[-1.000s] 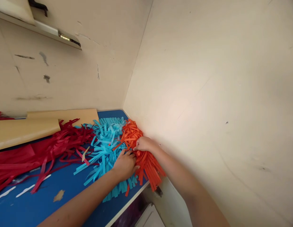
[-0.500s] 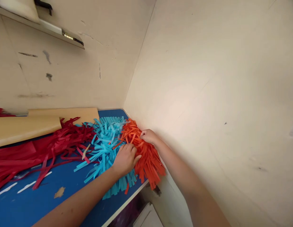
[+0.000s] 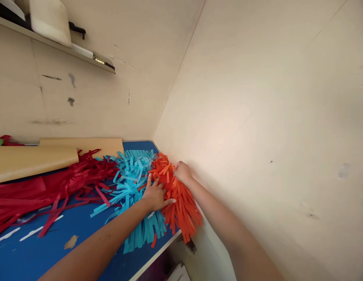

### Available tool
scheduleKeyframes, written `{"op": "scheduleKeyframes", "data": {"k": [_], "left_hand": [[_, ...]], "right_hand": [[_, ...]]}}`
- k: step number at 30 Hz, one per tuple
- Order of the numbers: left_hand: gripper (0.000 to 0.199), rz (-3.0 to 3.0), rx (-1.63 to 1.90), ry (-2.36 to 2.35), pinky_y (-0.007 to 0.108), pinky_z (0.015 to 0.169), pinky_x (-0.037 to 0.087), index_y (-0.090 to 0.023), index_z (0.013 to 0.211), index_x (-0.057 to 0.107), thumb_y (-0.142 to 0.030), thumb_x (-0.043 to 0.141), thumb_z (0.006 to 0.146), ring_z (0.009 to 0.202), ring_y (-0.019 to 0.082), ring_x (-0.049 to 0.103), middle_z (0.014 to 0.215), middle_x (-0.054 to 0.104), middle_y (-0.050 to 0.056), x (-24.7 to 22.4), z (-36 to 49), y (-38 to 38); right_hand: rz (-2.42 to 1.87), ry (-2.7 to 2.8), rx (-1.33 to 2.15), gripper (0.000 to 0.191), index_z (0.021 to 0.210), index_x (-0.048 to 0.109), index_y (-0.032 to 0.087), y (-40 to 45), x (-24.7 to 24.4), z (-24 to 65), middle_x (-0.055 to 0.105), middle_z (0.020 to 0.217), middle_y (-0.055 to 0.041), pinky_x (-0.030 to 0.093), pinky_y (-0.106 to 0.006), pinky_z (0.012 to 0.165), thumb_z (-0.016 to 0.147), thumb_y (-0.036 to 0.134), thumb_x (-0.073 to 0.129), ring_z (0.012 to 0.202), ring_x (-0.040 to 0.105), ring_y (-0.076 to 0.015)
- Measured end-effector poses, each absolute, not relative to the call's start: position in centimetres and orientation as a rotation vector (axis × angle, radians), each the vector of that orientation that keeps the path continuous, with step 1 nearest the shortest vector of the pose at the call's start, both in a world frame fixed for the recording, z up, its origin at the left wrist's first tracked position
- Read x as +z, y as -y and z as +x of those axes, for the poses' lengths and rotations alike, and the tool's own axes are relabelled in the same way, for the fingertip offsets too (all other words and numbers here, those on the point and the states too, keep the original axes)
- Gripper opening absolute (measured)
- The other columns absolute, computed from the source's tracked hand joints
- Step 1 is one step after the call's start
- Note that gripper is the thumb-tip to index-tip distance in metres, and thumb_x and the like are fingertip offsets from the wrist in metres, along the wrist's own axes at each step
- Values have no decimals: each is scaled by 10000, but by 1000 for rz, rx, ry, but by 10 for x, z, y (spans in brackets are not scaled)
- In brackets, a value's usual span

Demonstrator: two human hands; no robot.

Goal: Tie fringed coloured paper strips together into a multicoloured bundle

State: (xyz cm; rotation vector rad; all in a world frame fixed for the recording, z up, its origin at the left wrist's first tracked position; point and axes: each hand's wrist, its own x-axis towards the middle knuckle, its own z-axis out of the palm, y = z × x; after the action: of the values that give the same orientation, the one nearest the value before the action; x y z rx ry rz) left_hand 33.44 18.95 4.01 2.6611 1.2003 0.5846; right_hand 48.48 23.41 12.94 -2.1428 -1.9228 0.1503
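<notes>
Left hand [image 3: 156, 195], fingers now splayed apart over orange fringe [image 3: 183, 208], likely steadying it; right hand [image 3: 183, 172] curled, grip unclear

orange paper fringe [image 3: 184, 207] | strips splayed, tousled | against turquoise fringe [image 3: 144, 232]

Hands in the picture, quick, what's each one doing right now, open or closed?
Left hand: open, fingers spread where the orange fringe meets the blue fringe.
Right hand: closed, curled at the orange fringe; can't tell if it's gripping.
</notes>
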Motion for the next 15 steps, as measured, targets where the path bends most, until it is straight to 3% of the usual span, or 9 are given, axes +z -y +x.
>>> {"op": "scheduleKeyframes", "data": {"k": [3, 9, 12, 15], "left_hand": [[745, 2653, 566, -1216, 708, 1116, -21, -213, 1040, 757, -786, 331, 827, 1333, 440, 406, 1194, 685, 194, 41, 338, -188], [656, 2613, 716, -1216, 719, 1115, -25, -234, 916, 768, -765, 394, 823, 1291, 426, 465, 1042, 740, 141, 49, 327, -184], [482, 2583, 951, -1192, 716, 1119, 76, -232, 874, 748, -642, 494, 857, 1217, 394, 532, 982, 747, 116, 66, 310, -169], [257, 2500, 1310, -1198, 552, 1110, 298, -248, 948, 700, -416, 508, 917, 1108, 276, 595, 1022, 721, 75, 100, 291, -144]], "right_hand": [[-2105, 2016, -151, 120, 869, 660, 128, -244, 170, 477, 662, 944, -141, 458, -302, 719, 867, 32, 588, 839, 643, -223], [-1819, 2163, -727, 290, 1035, 643, 115, -259, 290, 442, 603, 1120, -183, 415, -371, 842, 938, 18, 387, 1076, 548, -290], [-1590, 2270, -936, 316, 1008, 653, 120, -249, 332, 405, 603, 1120, -172, 341, -429, 959, 964, 38, 351, 1168, 464, -296], [-1276, 2423, -1180, 331, 961, 666, 130, -226, 348, 358, 637, 1021, -135, 278, -454, 1017, 966, 37, 349, 1095, 497, -266]]}}
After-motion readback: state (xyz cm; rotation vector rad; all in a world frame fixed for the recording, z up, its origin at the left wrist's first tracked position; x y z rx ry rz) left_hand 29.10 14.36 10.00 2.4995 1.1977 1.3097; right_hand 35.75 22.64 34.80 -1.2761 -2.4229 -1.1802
